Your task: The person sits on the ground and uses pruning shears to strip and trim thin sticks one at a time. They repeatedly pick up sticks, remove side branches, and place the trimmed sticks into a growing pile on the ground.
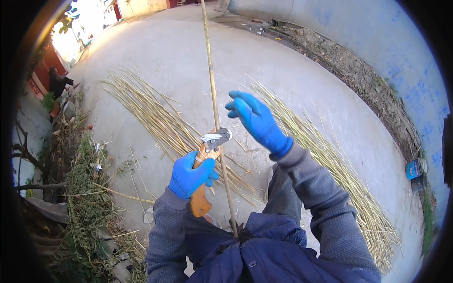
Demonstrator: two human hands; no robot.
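Trimming step, by the look of it: left hand [191, 177] clenched on the wooden handle of a knife [207, 162], blade touching a long cane [213, 101] rising from the lap. Right hand [257, 120] spread, empty, just right of cane. Next, probably: regrip cane above blade.
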